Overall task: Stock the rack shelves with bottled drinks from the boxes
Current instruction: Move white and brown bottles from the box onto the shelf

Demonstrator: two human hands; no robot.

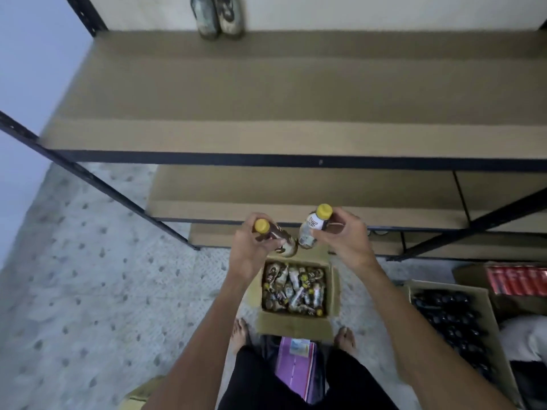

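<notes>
Right above the open box (296, 324) on the floor, near the rack's low shelf (296, 209), left hand (251, 247) is wrapped round a brown bottle (286, 247), right hand (344, 238) grips a white-labelled bottle (309, 235), bottoms nearly touching.

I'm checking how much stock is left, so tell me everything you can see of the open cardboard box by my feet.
The cardboard box is plain brown, upright on the speckled floor just ahead of the bare feet, flaps folded open. It is crowded with small yellow-capped bottles with brown and white labels, mostly lying jumbled. The left hand and right hand, each gripping one such bottle, are above it, touching nothing of it.
</notes>
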